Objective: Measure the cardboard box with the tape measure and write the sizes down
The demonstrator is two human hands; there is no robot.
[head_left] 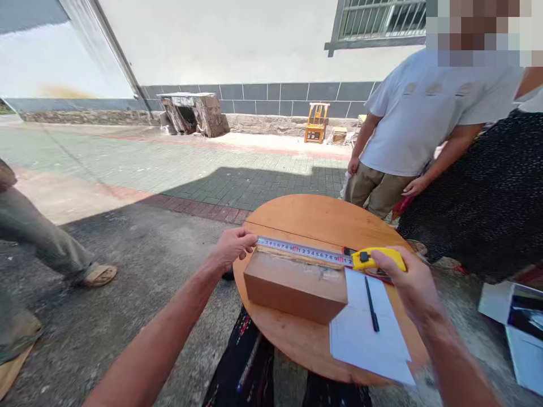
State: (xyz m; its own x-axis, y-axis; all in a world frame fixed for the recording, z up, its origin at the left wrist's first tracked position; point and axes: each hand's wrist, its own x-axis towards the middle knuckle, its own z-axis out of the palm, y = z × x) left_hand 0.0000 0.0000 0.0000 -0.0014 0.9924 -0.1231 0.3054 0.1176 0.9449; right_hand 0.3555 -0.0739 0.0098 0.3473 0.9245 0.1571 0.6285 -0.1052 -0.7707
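A cardboard box (292, 282) rests on a round wooden table (297, 212). Along its far top edge stretches the blade of a yellow tape measure (379, 258), its numbers facing up. My left hand (233, 247) pinches the blade's free end at the box's left corner. Beyond the box's right end, my right hand (409, 277) grips the yellow case, thumb on top near its black button. White paper sheets (360, 339) lie right of the box, partly beside it, with a black pen (371, 305) across them. Something red and dark lies partly hidden behind the tape case.
A person in a white T-shirt (403, 113) stands past the table's right side, beside black dotted clothing (479, 192). Another person's leg (46, 237) is at left. An open white box (509, 316) sits lower right. A small wooden chair (316, 121) stands by the wall.
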